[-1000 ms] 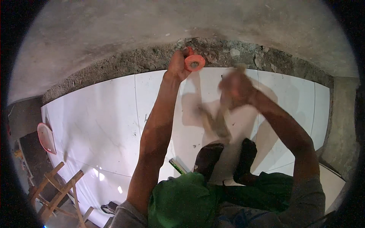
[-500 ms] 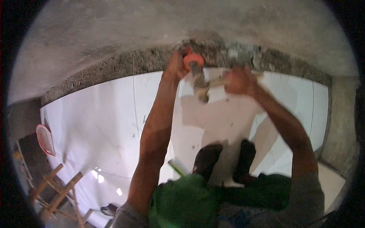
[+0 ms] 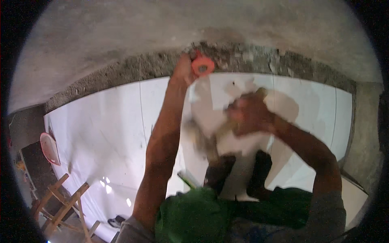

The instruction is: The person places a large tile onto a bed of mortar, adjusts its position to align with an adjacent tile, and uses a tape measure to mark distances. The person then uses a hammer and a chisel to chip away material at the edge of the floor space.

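Observation:
My left hand (image 3: 182, 69) is closed around a chisel with a round orange hand guard (image 3: 202, 65). The chisel's struck end faces me, and its tip is hidden against the rough strip at the foot of the wall. Lower and to the right, my right hand (image 3: 253, 114) grips the wooden handle of a hammer (image 3: 204, 141). Smeared by motion, the hammer's head hangs over the white floor near my feet, apart from the chisel.
A broken, rough concrete strip (image 3: 117, 67) runs between the grey wall (image 3: 121, 28) and the white floor tiles (image 3: 113, 109). At left are a red-rimmed basin (image 3: 49, 149) and a wooden stand (image 3: 65, 206). A green striped tool (image 3: 186, 180) lies beside my feet.
The hammer in my right hand has swung back from the chisel, toward my feet. My left hand keeps the chisel at nearly the same place on the rough strip.

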`<state>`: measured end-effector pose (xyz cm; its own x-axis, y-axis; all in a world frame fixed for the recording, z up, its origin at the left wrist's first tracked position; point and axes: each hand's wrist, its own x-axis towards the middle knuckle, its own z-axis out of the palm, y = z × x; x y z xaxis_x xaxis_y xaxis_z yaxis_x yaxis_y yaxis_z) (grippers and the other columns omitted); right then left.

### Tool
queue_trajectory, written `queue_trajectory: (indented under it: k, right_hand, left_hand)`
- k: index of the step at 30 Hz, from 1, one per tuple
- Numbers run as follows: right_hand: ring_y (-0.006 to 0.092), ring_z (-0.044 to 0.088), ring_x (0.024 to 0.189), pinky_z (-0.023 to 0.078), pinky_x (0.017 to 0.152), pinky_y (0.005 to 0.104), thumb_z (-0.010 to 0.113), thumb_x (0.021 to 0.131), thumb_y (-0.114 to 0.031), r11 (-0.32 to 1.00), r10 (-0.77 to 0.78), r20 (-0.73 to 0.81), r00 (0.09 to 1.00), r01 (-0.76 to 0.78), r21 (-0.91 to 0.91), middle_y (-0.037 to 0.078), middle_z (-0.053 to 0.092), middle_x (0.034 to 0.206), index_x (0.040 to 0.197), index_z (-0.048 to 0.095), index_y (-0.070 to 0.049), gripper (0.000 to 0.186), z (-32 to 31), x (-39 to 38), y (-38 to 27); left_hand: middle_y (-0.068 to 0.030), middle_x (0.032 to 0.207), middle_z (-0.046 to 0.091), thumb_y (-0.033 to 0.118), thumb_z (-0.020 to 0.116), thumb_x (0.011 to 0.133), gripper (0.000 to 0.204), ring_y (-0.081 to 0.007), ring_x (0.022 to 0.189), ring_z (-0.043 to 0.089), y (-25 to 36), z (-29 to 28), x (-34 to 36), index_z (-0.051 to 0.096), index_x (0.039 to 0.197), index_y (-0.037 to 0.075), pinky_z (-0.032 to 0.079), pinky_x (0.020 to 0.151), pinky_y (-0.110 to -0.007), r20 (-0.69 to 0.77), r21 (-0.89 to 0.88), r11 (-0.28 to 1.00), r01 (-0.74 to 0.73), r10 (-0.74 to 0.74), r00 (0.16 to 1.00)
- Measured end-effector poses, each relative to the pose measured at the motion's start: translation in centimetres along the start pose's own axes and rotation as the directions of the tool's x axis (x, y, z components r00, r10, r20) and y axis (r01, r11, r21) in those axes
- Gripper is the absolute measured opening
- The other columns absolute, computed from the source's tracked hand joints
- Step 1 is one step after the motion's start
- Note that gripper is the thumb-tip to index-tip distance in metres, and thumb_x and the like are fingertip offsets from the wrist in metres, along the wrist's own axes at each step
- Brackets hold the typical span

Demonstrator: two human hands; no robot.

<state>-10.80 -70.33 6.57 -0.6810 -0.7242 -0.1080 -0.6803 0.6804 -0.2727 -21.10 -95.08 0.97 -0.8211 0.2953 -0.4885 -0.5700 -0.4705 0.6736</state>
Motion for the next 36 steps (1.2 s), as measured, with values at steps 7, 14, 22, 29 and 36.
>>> queue_trajectory:
  k: [7,14,22,29,36]
  right_hand:
    - [0.0379,0.067,0.071,0.055,0.069,0.0480,0.068,0.066,-0.015,0.933,0.282,-0.171,0.944,-0.229,0.277,0.021,0.068,0.075,0.078,0.069,0.000,0.020,-1.0,1.7,0.9]
    - [0.0375,0.066,0.083,0.051,0.080,0.0525,0.067,0.071,-0.027,0.907,0.272,0.148,0.951,-0.305,0.291,0.015,0.067,0.076,0.083,0.067,-0.011,0.020,0.1,-5.1,-4.2]
    - [0.0352,0.066,0.074,0.050,0.078,0.0507,0.074,0.073,-0.024,0.919,0.293,0.028,0.956,-0.289,0.268,0.012,0.064,0.069,0.079,0.062,-0.011,0.019,0.2,-8.7,-6.0]
    - [0.0342,0.068,0.069,0.054,0.068,0.0514,0.070,0.075,-0.038,0.908,0.300,0.207,0.931,-0.345,0.238,0.013,0.066,0.071,0.091,0.066,-0.010,0.032,1.7,-12.0,-6.3]
    - [0.0340,0.068,0.077,0.051,0.074,0.0528,0.072,0.073,-0.040,0.846,0.315,0.290,0.904,-0.405,0.347,0.016,0.067,0.075,0.092,0.066,-0.010,0.037,1.9,-14.0,-6.8]
  left_hand:
    - [-0.0073,0.087,0.057,0.015,0.034,0.100,0.024,-0.0207,0.074,0.059,-0.3,0.1,0.6,0.056,0.100,0.008,0.055,0.069,-0.037,-0.040,-0.070,0.997,0.022,-0.025,0.999]
    - [-0.0080,0.074,0.060,0.019,0.039,0.101,0.023,-0.0199,0.066,0.058,3.5,2.6,0.3,0.058,0.101,0.006,0.050,0.060,-0.032,-0.028,0.313,0.935,-0.170,0.187,0.982]
    - [-0.0095,0.082,0.064,0.014,0.034,0.104,0.033,-0.0233,0.072,0.064,1.3,2.5,-0.6,0.060,0.106,-0.006,0.056,0.070,-0.039,-0.003,-0.077,0.997,0.000,-0.001,1.000]
    - [-0.0094,0.097,0.072,0.021,0.048,0.103,0.028,-0.0176,0.089,0.070,-3.6,-1.9,-6.7,0.068,0.103,0.002,0.056,0.077,-0.038,-0.226,0.638,0.762,0.115,0.043,0.973]
    - [-0.0063,0.085,0.070,0.023,0.065,0.096,0.020,-0.0158,0.076,0.069,-3.1,-0.5,-3.4,0.069,0.099,0.004,0.054,0.064,-0.034,-0.025,0.898,0.439,-0.023,0.105,0.994]
